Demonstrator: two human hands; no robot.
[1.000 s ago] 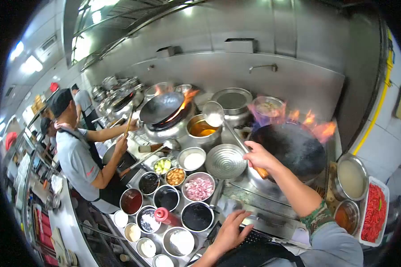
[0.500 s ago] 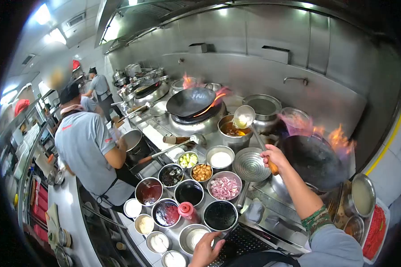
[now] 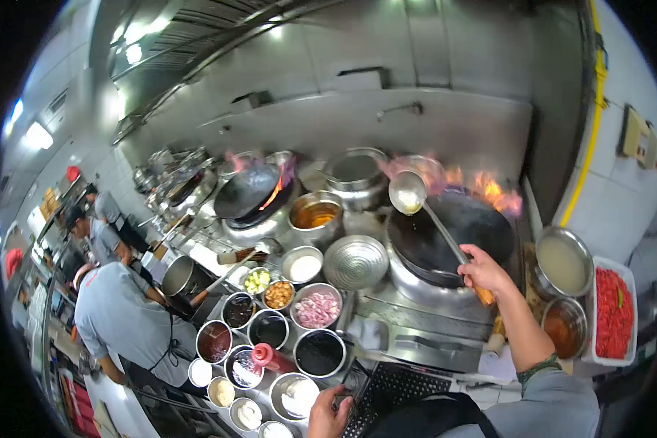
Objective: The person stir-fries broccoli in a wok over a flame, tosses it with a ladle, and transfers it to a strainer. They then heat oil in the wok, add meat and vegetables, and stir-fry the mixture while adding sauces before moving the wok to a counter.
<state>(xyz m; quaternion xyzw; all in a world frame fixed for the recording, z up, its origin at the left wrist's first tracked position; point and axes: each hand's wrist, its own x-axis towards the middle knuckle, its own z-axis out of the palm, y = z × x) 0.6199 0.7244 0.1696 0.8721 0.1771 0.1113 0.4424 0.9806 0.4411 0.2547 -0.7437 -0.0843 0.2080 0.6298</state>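
My right hand (image 3: 487, 271) is closed around the wooden-ended handle of a metal ladle (image 3: 445, 232). The ladle's bowl, with some yellowish liquid in it, hangs over the left rim of a smoking black wok (image 3: 482, 237). Flames (image 3: 495, 193) rise behind that wok. A pot of amber oil (image 3: 316, 215) stands left of the ladle. Low in the view, my left hand (image 3: 331, 416) has its fingers loosely bent and thumb apart, with nothing visible in it. It is beside a bowl of white powder (image 3: 298, 398) and a black perforated mat (image 3: 398, 390).
Several seasoning bowls, a red squeeze bottle (image 3: 264, 355) and sliced onions (image 3: 317, 309) stand left. A perforated strainer (image 3: 356, 263) lies mid-counter. Another wok (image 3: 247, 193) sits over flames. Right are a pot of cloudy liquid (image 3: 564, 261) and red peppers (image 3: 612, 314). Co-workers (image 3: 128, 314) stand left.
The ladle has moved from above the oil pot to the wok's edge, carried right by my right hand. My view has turned right. My left hand's fingers are more bent.
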